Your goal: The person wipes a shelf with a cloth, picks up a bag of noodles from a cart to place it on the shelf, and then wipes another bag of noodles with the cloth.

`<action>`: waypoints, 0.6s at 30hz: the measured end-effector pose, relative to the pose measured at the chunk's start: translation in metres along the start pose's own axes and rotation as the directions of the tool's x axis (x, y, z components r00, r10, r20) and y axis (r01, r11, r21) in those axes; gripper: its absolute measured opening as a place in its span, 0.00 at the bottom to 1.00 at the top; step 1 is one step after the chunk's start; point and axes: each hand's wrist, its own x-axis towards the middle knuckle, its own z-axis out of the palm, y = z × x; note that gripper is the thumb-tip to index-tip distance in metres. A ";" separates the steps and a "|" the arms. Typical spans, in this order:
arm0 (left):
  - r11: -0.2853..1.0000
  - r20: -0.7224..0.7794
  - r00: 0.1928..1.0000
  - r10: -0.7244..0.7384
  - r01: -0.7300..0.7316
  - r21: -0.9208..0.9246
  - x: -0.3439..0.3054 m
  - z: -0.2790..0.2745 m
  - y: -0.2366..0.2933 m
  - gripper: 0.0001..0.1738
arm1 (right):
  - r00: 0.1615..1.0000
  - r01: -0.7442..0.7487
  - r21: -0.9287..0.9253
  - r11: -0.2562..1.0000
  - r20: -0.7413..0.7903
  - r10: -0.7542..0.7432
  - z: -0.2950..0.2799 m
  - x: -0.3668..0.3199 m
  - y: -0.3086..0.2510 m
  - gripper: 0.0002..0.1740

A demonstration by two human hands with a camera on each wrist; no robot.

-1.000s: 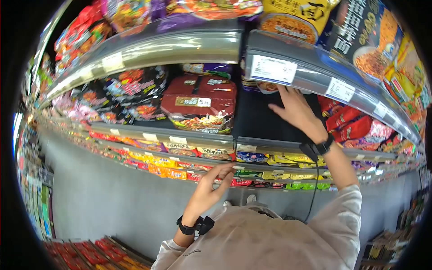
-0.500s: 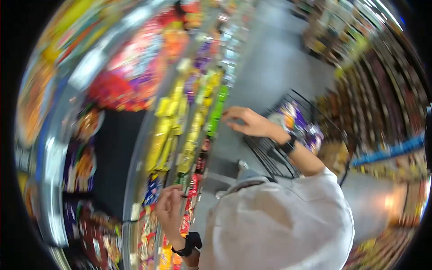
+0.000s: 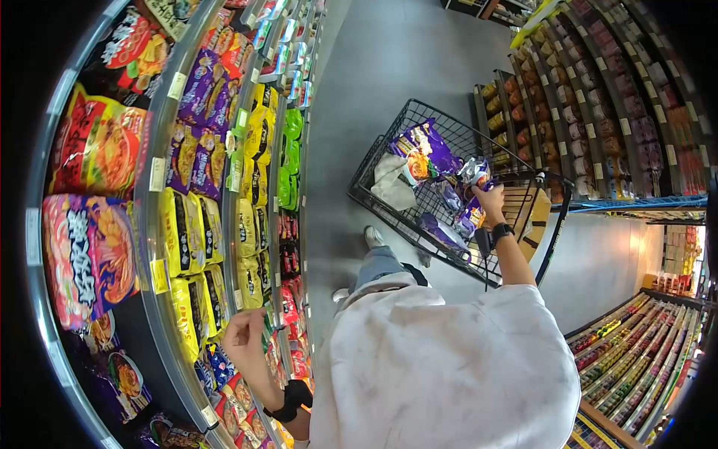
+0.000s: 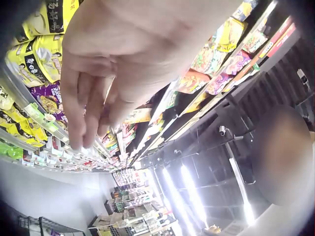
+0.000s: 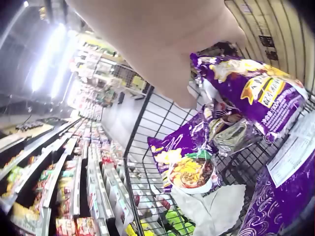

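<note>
My right hand (image 3: 490, 202) is down in a black wire shopping cart (image 3: 419, 105), at a purple packet of noodles (image 3: 471, 217). In the right wrist view that packet (image 5: 256, 96) runs out from under the hand (image 5: 182, 54), which grips its near end; most of the fingers are hidden. Beside it lie another purple noodle packet (image 5: 189, 167) with a bowl picture, a clear-wrapped packet (image 5: 234, 137) and a whitish cloth-like piece (image 5: 211, 206). My left hand (image 3: 245, 340) hangs beside the shelves, fingers loosely bent and holding nothing, as the left wrist view also shows.
Shelves of noodle packets (image 3: 187, 239) run along the left, their price-tag edges close to my left arm. A cardboard box (image 3: 535, 224) is at the cart's near right side. Grey floor (image 3: 359, 60) stretches ahead; racks of jars (image 3: 598, 112) stand right.
I have turned right from the shelf to the cart. My right hand has left the shelf gap and reached down into the cart onto a packet. My left hand stays by the shelves.
</note>
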 end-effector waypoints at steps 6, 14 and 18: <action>0.963 0.040 0.969 -0.245 0.248 -0.105 0.019 0.048 0.035 0.24 | 0.927 -0.209 0.225 0.952 0.356 0.119 0.031 -0.003 0.034 0.50; 0.775 0.022 0.997 -0.069 0.067 -0.628 0.029 0.061 0.054 0.36 | 0.650 0.125 0.631 0.766 0.531 -0.544 -0.014 0.081 0.150 0.10; 0.594 0.018 0.999 0.047 -0.013 -0.805 0.026 0.045 0.048 0.41 | 0.820 -0.080 0.169 0.982 0.571 -0.031 -0.114 0.011 -0.007 0.22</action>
